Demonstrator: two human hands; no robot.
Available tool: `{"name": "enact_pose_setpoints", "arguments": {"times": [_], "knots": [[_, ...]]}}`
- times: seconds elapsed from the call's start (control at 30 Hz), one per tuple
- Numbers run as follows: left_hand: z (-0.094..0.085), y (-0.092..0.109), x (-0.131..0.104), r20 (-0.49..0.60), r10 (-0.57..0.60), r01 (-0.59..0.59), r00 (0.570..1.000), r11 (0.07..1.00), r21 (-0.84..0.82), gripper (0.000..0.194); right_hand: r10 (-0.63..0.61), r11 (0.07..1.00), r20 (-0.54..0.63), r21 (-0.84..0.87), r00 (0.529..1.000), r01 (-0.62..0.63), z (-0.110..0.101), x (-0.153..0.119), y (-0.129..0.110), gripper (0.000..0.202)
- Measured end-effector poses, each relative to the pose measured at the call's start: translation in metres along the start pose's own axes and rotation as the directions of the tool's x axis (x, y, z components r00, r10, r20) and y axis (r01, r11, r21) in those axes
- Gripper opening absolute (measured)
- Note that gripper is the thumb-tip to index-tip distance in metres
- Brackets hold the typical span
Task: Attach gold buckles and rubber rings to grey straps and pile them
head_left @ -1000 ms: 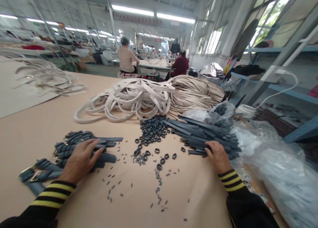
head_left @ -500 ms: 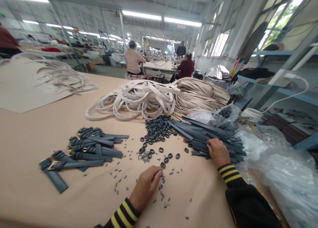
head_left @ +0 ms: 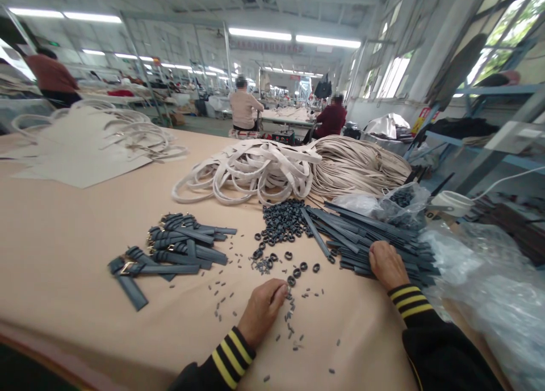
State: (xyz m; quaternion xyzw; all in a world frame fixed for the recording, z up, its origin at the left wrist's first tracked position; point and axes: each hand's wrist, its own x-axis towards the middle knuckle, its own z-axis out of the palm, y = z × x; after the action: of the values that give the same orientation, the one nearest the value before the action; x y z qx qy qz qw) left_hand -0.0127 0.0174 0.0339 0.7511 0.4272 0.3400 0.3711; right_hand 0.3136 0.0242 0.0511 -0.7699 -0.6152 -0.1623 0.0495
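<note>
My left hand (head_left: pixel 263 310) is low over the table with its fingers curled together. Its fingertips are beside a dark loop (head_left: pixel 291 280) and small dark pellet-like bits (head_left: pixel 289 317); what they pinch, if anything, is hidden. My right hand (head_left: pixel 388 264) is closed at the near edge of a pile of dark blue-grey straps (head_left: pixel 361 232), fingers on the straps, fingertips partly hidden. A heap of small dark loops (head_left: pixel 285 221) lies between the hands, farther back. To the left are buckled straps (head_left: pixel 183 243) with gold-coloured metal, stacked in overlapping rows.
Pale strap coils (head_left: pixel 251 169) and a bundle of thin beige strips (head_left: pixel 361 164) lie at the back. White sheets (head_left: pixel 89 158) rest at the far left, clear plastic bags (head_left: pixel 477 283) at the right. Two people (head_left: pixel 244 104) sit beyond the table.
The view has turned left, so everything sits farther right. One strap now lies angled out from the pile toward the loops. Both hands stay near the same places on the table.
</note>
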Motion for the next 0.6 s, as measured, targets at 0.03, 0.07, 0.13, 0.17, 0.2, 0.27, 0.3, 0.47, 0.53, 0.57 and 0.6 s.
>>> {"name": "enact_pose_setpoints", "arguments": {"times": [0.03, 0.07, 0.13, 0.17, 0.2, 0.27, 0.3, 0.47, 0.53, 0.57, 0.6], "knots": [[0.000, 0.000, 0.000, -0.005, 0.002, -0.002, 1.000, 1.000, 0.004, 0.025, 0.000, 1.000, 0.009, 0.014, 1.000, 0.000, 0.000, -0.001, 0.000, 0.010], [0.000, 0.001, 0.000, -0.007, 0.003, -0.003, 1.000, 1.000, 0.008, 0.024, -0.003, 1.000, 0.022, 0.024, 1.000, 0.003, 0.000, -0.002, 0.000, 0.012], [-0.001, 0.002, 0.000, -0.006, 0.004, -0.004, 1.000, 1.000, 0.013, 0.024, -0.010, 0.999, 0.046, 0.031, 0.999, 0.008, 0.001, -0.002, 0.000, 0.014], [-0.001, 0.002, 0.000, -0.005, 0.004, -0.004, 1.000, 1.000, 0.013, 0.024, -0.013, 0.999, 0.052, 0.033, 0.999, 0.011, 0.002, -0.001, 0.001, 0.012], [-0.001, 0.002, 0.000, -0.005, 0.004, -0.004, 1.000, 1.000, 0.009, 0.024, -0.014, 0.999, 0.051, 0.040, 0.999, 0.012, 0.002, -0.001, 0.001, 0.010], [-0.001, 0.002, 0.000, -0.011, 0.005, -0.005, 1.000, 1.000, -0.001, 0.024, -0.010, 0.996, 0.014, 0.083, 1.000, 0.009, 0.003, 0.000, 0.005, 0.009], [-0.002, 0.002, 0.000, -0.014, 0.004, -0.004, 1.000, 1.000, -0.007, 0.024, 0.000, 0.993, -0.020, 0.119, 1.000, 0.002, 0.002, -0.001, 0.008, 0.009], [0.001, 0.000, 0.000, -0.001, -0.078, 0.077, 0.997, 0.982, -0.170, 0.026, 0.163, 0.895, -0.120, 0.436, 0.979, -0.096, -0.022, -0.016, 0.014, 0.023], [0.002, -0.002, 0.002, 0.027, -0.193, 0.191, 0.981, 0.921, -0.339, 0.030, 0.171, 0.824, -0.099, 0.560, 0.980, -0.087, -0.038, -0.028, 0.001, 0.027], [0.002, -0.002, 0.004, 0.049, -0.252, 0.248, 0.966, 0.866, -0.433, 0.034, 0.130, 0.799, -0.105, 0.599, 0.986, -0.042, -0.044, -0.035, -0.010, 0.029], [0.001, -0.002, 0.005, 0.070, -0.305, 0.295, 0.950, 0.799, -0.524, 0.037, 0.058, 0.775, -0.118, 0.631, 0.991, 0.030, -0.049, -0.043, -0.024, 0.030]]}}
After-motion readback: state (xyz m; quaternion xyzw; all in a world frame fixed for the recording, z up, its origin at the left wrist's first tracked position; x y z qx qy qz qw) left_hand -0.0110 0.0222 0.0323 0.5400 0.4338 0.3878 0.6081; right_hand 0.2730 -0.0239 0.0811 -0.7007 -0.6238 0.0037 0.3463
